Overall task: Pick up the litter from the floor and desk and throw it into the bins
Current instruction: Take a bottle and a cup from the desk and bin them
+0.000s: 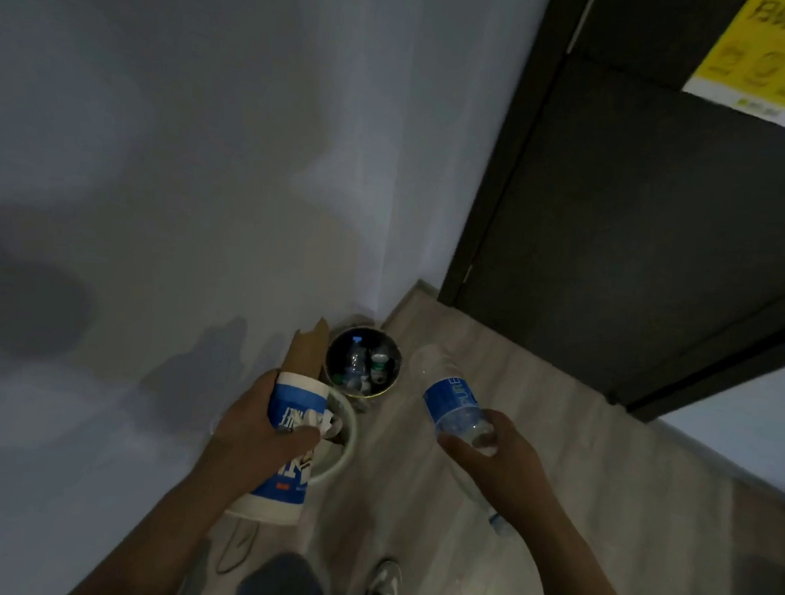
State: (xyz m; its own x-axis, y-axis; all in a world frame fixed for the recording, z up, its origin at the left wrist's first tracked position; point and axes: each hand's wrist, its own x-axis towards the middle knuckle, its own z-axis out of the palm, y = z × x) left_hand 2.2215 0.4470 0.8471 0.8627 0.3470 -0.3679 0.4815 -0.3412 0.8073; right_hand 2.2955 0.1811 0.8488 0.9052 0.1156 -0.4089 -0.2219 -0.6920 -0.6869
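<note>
My left hand grips blue-and-white paper packaging, crumpled at its upper edge, over a pale round bin by the wall. My right hand holds a clear plastic bottle with a blue label, its far end tilted toward a dark round bin in the corner. That dark bin holds several plastic bottles. A piece of brown cardboard stands against the wall between the two bins.
A white wall fills the left and centre. A dark door with a yellow notice stands at the right. The floor is pale wood. My legs and a shoe show at the bottom.
</note>
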